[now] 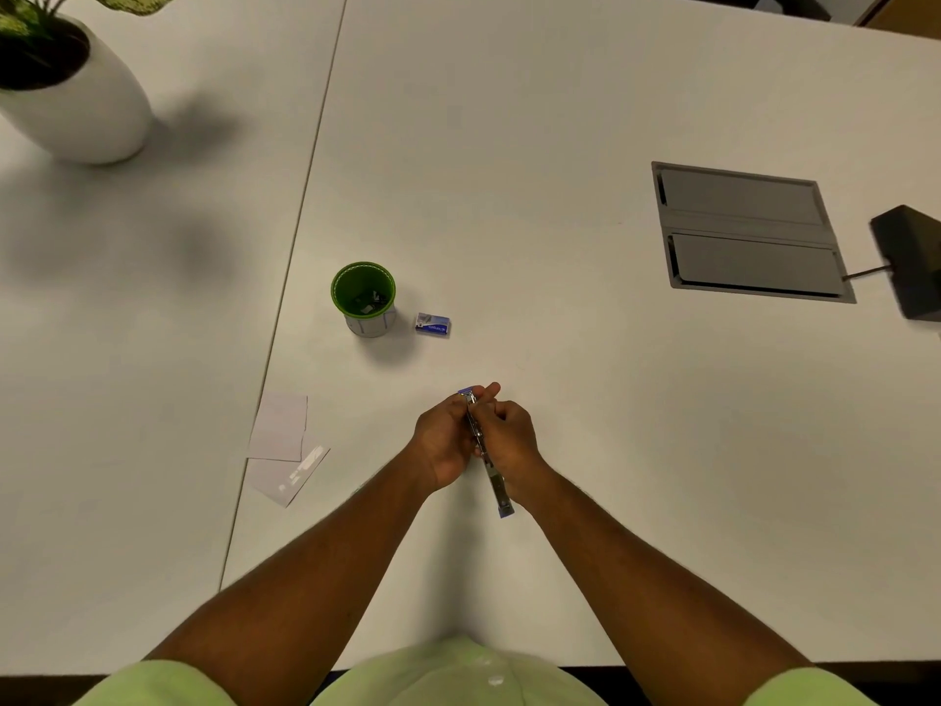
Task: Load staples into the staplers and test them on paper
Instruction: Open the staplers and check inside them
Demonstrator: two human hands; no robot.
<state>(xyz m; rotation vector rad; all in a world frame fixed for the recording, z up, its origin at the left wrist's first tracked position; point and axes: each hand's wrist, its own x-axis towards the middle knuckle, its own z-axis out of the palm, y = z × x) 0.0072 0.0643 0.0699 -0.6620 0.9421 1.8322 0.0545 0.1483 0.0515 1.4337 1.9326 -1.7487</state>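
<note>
A slim metal stapler with blue ends is folded open into a long strip between my hands, above the table's near middle. My left hand grips its far half from the left. My right hand curls its fingers round the middle of the stapler from the right. A small blue staple box lies on the table beyond my hands. Two pieces of white paper lie overlapping to the left of my hands. A green cup next to the box holds small dark items.
A white planter stands at the far left. A grey cable hatch is set into the table at the right, with a black block beside it. A seam runs between two white tabletops.
</note>
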